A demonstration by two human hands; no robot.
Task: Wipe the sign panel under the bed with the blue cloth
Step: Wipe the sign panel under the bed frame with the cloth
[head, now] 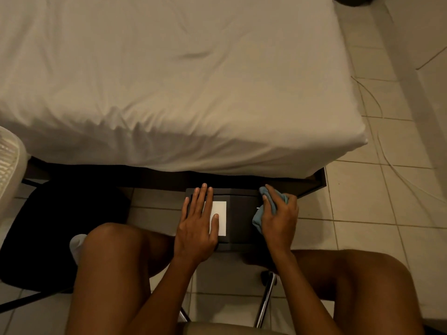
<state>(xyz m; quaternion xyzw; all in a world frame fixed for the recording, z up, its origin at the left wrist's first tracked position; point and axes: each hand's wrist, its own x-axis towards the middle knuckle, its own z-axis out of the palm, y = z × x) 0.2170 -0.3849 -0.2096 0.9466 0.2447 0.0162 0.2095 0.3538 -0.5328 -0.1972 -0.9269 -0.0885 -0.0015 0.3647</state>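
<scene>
The left hand [197,223] lies flat with its fingers spread on the dark sign panel [240,217], partly covering its white label [220,217] and gripping nothing. The panel pokes out from under the bed [169,81] onto the tiles. At its right edge, the right hand [280,213] clutches the bunched blue cloth [260,216] (pressed to the surface, it seems). Wiping looks under way; the middle and left likely remain.

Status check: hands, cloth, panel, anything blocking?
Left hand flat, bracing panel. Right hand gripping blue cloth on panel's right side. Nothing blocking.
</scene>
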